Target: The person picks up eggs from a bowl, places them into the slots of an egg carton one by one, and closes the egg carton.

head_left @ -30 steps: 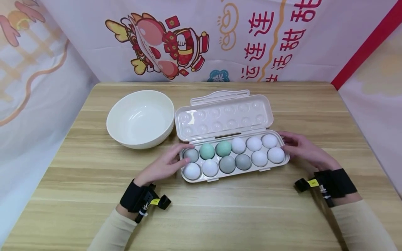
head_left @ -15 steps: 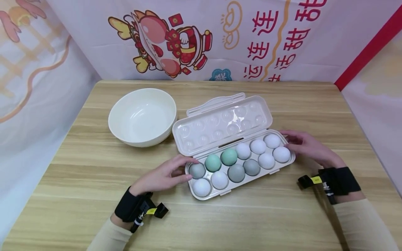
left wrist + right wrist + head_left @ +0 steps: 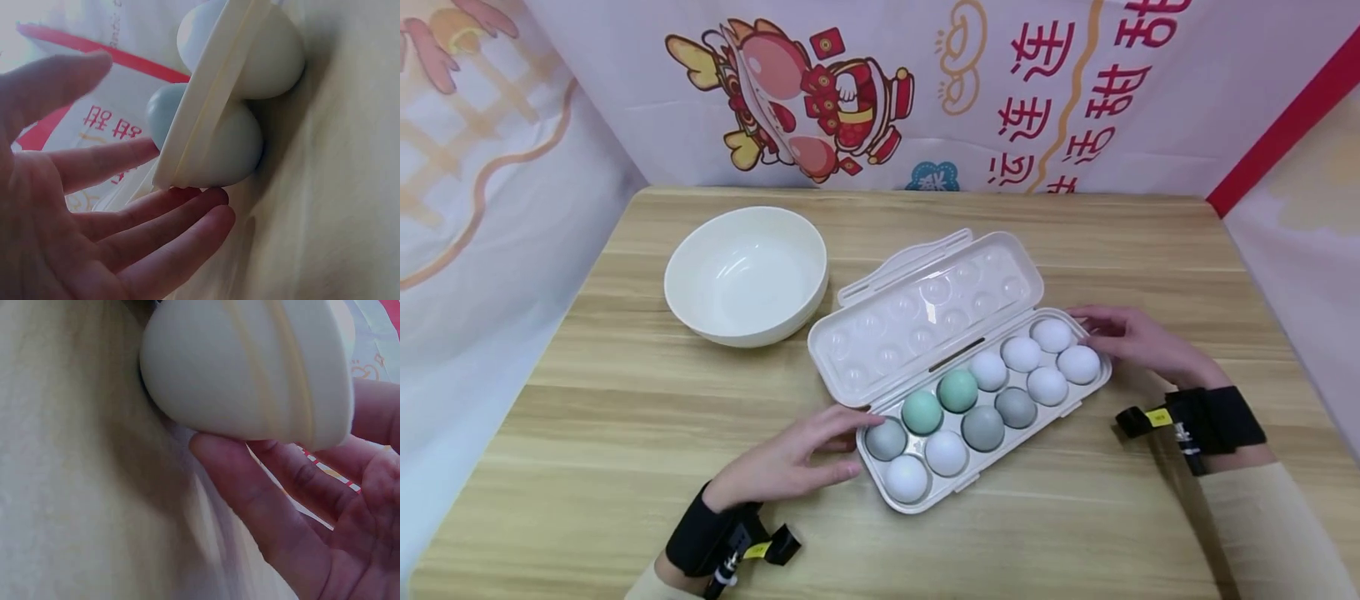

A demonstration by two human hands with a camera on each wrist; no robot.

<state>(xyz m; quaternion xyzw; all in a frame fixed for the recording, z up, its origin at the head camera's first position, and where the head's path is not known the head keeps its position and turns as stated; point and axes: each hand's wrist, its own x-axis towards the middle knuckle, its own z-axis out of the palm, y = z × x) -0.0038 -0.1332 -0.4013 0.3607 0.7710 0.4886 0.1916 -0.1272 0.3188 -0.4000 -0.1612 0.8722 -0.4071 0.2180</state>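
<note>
A white egg box [image 3: 967, 483] lies slanted on the table with its lid [image 3: 928, 321] folded back, its left end nearer me. In its cups sit several white eggs [image 3: 907, 478], three grey eggs [image 3: 982, 427] and two green eggs [image 3: 958, 391]. My left hand [image 3: 790, 458] touches the box's left end with extended fingers [image 3: 175, 244]; its thumb stands off the box in the left wrist view. At the other end, my right hand [image 3: 1146, 343] rests its fairly straight fingers [image 3: 237, 481] against the box's rounded end. Some right fingertips are hidden behind it.
A large white bowl [image 3: 748, 279] stands on the wooden table [image 3: 647, 433], left of the lid and close to it. A printed cloth [image 3: 985, 92] hangs along the table's back edge, with more cloth at both sides.
The egg box has turned, its left end swinging toward me and slightly right while its right end shifts little. My left hand has come nearer with that end; the bowl stays put.
</note>
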